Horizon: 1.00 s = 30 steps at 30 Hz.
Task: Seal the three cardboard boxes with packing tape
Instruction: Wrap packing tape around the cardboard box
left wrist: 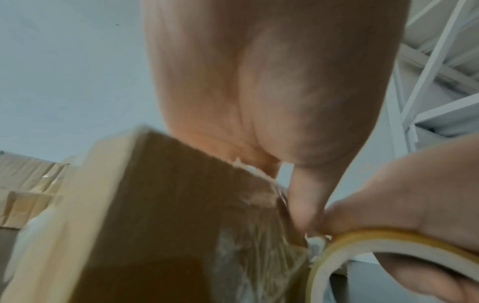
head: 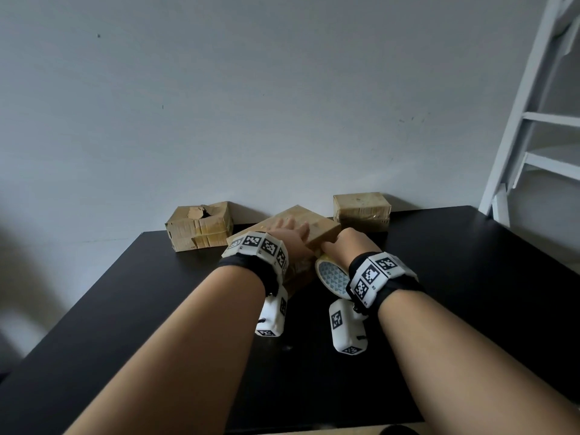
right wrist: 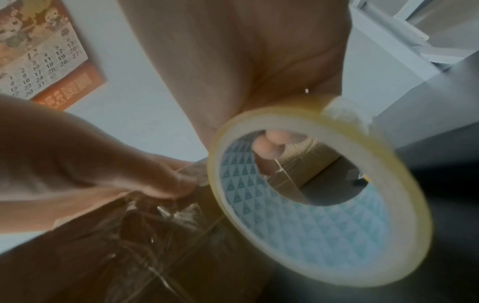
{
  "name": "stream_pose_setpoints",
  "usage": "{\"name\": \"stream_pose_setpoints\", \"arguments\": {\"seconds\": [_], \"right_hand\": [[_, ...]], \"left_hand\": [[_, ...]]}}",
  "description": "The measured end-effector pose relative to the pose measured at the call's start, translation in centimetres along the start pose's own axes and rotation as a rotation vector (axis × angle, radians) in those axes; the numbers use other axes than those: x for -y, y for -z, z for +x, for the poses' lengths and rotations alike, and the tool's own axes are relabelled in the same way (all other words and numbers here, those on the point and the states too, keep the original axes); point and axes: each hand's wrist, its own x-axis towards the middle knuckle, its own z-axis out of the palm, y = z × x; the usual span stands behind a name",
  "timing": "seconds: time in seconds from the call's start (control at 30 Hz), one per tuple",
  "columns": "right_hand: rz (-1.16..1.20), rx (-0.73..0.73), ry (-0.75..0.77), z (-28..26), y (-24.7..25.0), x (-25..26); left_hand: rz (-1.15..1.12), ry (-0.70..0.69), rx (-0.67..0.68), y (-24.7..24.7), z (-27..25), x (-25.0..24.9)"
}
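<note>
Box (head: 317,227) under left hand (head: 290,235), tape roll (head: 332,276) in right hand (head: 351,246)

head: high, facing forward-down | wrists: close under palms | shared: tape roll (right wrist: 321,203), box (left wrist: 160,205)

Both forearms reach forward, wrists banded. The left hand (head: 290,235) lies flat, fingers spread and straight. The right hand (head: 348,246) is curled in a grip, fingers bent downward.
</note>
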Motion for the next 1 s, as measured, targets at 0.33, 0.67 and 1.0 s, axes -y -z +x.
{"name": "stream_pose_setpoints", "arguments": {"seconds": [0.33,0.67,1.0], "right_hand": [[0.097,-0.048,0.031,-0.6,1.7,-0.1],[0.318,-0.249,0.09,-0.4,6.4,2.8],[0.243,-0.073,0.027,-0.3,4.6,0.3]], "left_hand": [[-0.018,0.027,-0.076,0.3,-0.6,1.6],[-0.522,-0.025,-0.059,3.7,-0.1,3.4],[-0.498,0.018,-0.094,3.8,0.9,4.3]]}}
